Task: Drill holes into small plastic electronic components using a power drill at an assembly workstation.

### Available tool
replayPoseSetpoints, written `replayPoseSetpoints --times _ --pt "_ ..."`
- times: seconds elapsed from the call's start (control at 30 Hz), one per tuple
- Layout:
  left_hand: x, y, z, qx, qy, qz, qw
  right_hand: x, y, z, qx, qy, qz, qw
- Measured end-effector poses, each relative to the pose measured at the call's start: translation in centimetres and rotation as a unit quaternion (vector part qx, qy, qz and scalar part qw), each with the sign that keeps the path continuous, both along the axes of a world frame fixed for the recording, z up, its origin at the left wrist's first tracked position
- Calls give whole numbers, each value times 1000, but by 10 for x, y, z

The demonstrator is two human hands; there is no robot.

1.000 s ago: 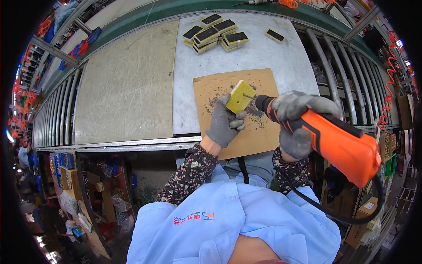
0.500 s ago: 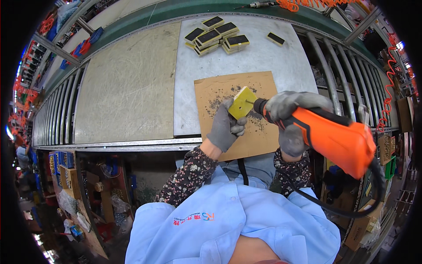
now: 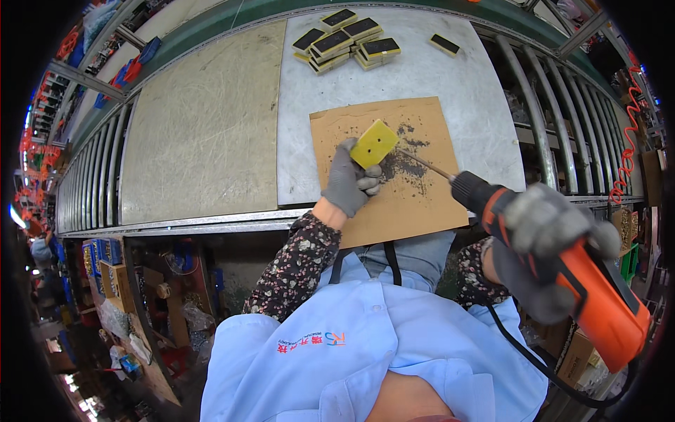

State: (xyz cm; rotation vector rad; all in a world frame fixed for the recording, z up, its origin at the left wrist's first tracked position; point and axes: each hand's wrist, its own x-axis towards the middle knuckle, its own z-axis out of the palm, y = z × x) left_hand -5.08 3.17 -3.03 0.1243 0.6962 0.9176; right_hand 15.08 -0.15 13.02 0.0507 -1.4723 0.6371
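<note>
My left hand (image 3: 350, 181), in a grey glove, holds a small yellow block (image 3: 374, 143) upright on a brown board (image 3: 415, 204) speckled with dark shavings. My right hand (image 3: 545, 250), also grey-gloved, grips an orange and black power drill (image 3: 562, 274). The drill's thin bit (image 3: 425, 164) points up-left toward the block, its tip a short way from the block's right side. The drill's black cord runs down past my right arm.
Several yellow blocks with black faces (image 3: 344, 42) are piled at the far edge of the grey metal table top (image 3: 337, 91), with one lone block (image 3: 445, 45) to their right. Roller rails (image 3: 548, 133) flank the table. Shelves with boxes sit below left.
My right hand has pulled the drill back toward the lower right, drawing the bit away from the block. My left hand keeps the yellow block on the board, slightly shifted.
</note>
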Motion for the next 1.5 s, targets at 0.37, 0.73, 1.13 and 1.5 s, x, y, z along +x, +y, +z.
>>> replayPoseSetpoints --times 0.37,0.73,1.13,1.5 --pt "5 0 17 61 9 -12 998 12 8 -10 -40 44 -41 997" --pt "23 -1 21 52 59 22 997 0 27 -26 -40 24 20 999" --pt "20 -10 20 38 113 39 992 2 46 -30 10 -103 123 987" --pt "10 13 22 18 123 21 992 39 11 1 -70 -38 -5 997"
